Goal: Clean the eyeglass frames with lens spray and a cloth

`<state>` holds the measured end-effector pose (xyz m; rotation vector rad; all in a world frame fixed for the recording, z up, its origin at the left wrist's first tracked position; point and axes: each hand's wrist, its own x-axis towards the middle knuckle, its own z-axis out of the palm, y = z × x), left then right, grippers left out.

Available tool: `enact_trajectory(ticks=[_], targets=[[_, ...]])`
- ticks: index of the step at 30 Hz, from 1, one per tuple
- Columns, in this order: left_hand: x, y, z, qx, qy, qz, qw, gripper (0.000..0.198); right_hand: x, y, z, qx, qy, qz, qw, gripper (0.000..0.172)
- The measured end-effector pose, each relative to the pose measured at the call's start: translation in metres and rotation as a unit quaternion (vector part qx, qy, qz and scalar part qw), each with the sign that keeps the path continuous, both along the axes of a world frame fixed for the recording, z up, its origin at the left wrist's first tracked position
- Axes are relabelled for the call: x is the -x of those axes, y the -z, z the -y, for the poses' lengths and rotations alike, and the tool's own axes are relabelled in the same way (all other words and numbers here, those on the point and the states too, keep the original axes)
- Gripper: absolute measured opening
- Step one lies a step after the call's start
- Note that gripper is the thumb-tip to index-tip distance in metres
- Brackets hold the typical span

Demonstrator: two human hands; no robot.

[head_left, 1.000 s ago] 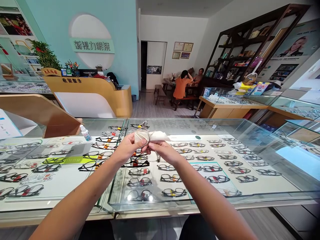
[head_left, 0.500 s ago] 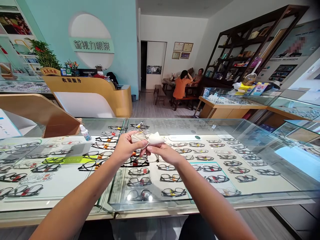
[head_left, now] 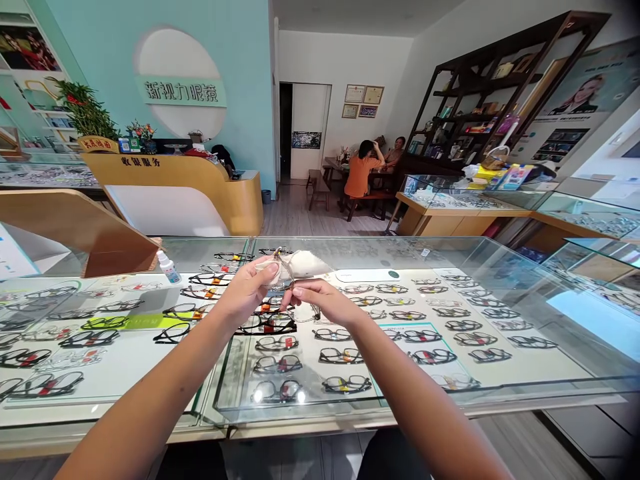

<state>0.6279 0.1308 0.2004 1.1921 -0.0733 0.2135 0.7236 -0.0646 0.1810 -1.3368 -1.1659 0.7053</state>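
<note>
Above the glass display case, my left hand (head_left: 254, 279) is closed with its thumb pressing a cream-coloured cloth (head_left: 307, 265). The cloth is bunched around part of a thin-framed pair of eyeglasses (head_left: 289, 272). My right hand (head_left: 320, 297) pinches the lower part of these eyeglasses between thumb and fingers. One temple hangs below the hands. Fingers and cloth hide much of the frame and lenses. A small white spray bottle (head_left: 169, 267) stands on the glass to the left of my hands.
Rows of eyeglasses (head_left: 342, 356) lie inside the glass display case (head_left: 400, 403) beneath my hands. A brown wooden board (head_left: 113, 240) rises at the left. Farther back stand a wooden counter (head_left: 245, 200) and another display case (head_left: 440, 217). Two people sit at a table in the back.
The cloth has shifted, and more of the eyeglass frame shows between my hands. My left thumb has moved up and left; my right hand has stayed close to its earlier place.
</note>
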Motion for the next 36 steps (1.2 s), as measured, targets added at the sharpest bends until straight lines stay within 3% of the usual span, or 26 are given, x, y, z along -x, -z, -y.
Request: enact_trajectory(ticks=[4, 10, 15, 22, 25, 32, 36], targets=[[0.003, -0.001, -0.002, 0.032, 0.046, -0.001, 0.998, 0.049, 0.000, 0.005, -0.004, -0.034, 0.023, -0.038, 0.998, 0.046], [0.003, 0.001, 0.007, -0.007, 0.102, 0.025, 0.994, 0.037, 0.002, 0.010, -0.006, -0.047, 0.011, -0.078, 0.996, 0.049], [0.003, 0.005, 0.014, -0.038, 0.061, 0.035, 0.997, 0.048, 0.002, 0.014, -0.007, -0.042, 0.015, -0.098, 0.994, 0.050], [0.005, 0.007, 0.013, -0.130, 0.017, 0.062, 0.989, 0.037, 0.002, 0.012, -0.007, -0.018, -0.002, -0.085, 0.996, 0.054], [0.008, 0.006, 0.013, -0.132, 0.002, 0.061, 0.989, 0.037, 0.005, 0.006, -0.005, -0.001, -0.011, -0.052, 0.999, 0.055], [0.007, 0.013, 0.011, -0.129, -0.118, 0.045, 0.983, 0.045, 0.008, 0.000, -0.002, 0.016, -0.033, -0.010, 0.999, 0.054], [0.003, 0.014, 0.009, -0.107, -0.110, 0.053, 0.987, 0.048, 0.006, 0.001, -0.001, -0.001, -0.028, -0.034, 0.999, 0.049]])
